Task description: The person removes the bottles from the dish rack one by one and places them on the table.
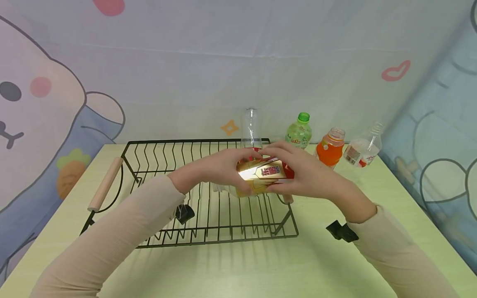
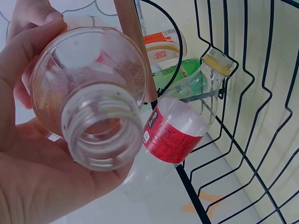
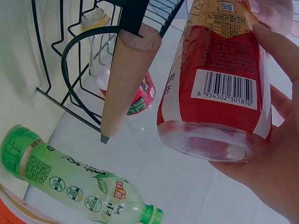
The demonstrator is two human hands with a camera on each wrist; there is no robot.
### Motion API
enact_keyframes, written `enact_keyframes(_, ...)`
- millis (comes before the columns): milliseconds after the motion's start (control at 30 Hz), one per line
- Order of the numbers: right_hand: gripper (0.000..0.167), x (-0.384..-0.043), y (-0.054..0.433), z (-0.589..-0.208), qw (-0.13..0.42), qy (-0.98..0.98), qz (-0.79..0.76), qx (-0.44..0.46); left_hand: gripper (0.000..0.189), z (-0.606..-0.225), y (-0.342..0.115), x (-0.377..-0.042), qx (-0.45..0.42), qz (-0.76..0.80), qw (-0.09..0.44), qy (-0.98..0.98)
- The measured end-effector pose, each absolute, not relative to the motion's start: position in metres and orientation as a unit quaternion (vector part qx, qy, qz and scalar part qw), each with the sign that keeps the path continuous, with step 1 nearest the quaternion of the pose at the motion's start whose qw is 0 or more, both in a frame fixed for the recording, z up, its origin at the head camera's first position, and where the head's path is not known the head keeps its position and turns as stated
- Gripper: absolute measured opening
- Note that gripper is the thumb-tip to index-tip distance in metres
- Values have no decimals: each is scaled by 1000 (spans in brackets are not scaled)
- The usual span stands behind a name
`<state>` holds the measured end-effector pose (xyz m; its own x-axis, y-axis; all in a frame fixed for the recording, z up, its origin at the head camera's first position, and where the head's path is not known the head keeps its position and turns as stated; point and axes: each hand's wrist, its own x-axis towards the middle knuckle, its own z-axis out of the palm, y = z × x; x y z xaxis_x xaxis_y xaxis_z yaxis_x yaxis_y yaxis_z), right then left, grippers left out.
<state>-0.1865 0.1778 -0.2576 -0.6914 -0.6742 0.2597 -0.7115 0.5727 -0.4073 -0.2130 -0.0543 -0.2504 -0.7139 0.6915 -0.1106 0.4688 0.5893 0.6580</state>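
Both hands hold a clear plastic bottle [image 1: 262, 173] with a red and gold label, above the right end of the black wire rack [image 1: 218, 241]. My left hand [image 1: 223, 167] grips its neck-side half, and my right hand [image 1: 307, 171] grips the base-side half. The bottle lies sideways with its neck to the left; the left wrist view shows the open mouth [image 2: 100, 135], without a cap. Behind the hands, another clear bottle [image 1: 251, 128] stands upside down at the rack's back, its red label [image 2: 173, 137] above and its yellow-ringed neck [image 2: 218, 63] low among the wires.
Right of the rack stand a green bottle [image 1: 299, 133], an orange-labelled bottle [image 1: 329, 150] with an open mouth, and a clear bottle [image 1: 363, 148]. Wooden handles [image 1: 106, 184] rise at both rack ends. A printed cloth [image 1: 179, 74] hangs behind the pale table [image 1: 261, 273].
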Motion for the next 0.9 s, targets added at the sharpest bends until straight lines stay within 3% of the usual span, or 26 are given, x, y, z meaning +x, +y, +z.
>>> enact_keyframes(900,62,-186,177,-264,89,-891,150,420,65,-252,-55,-217,339,322,191,863)
